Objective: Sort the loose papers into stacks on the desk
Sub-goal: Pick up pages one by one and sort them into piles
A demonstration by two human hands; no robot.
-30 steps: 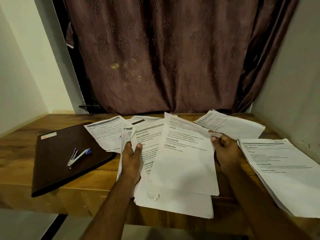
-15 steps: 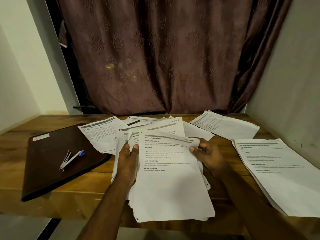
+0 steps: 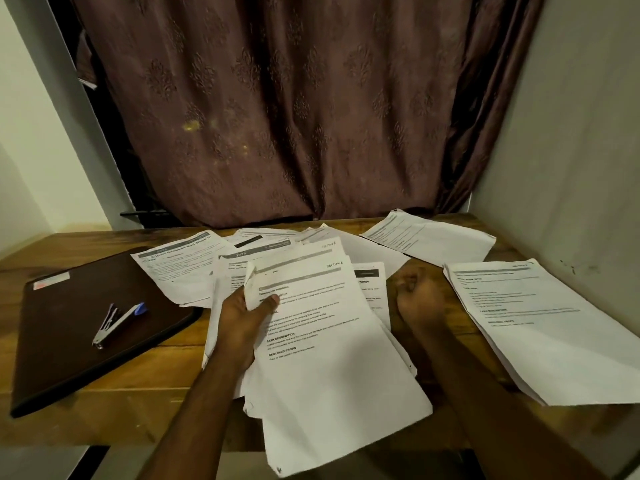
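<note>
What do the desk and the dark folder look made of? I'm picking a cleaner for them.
The desk looks like wood with a low-sheen finish: brown grain streaks and plank seams show. The folder looks like dark brown leather or leatherette, smooth and matte, with rounded corners and a raised rim; real or synthetic, I cannot tell.

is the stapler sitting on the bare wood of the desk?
No, the silver stapler with the blue tip lies on the dark brown rectangular folder, which itself rests on the wooden desk.
</note>
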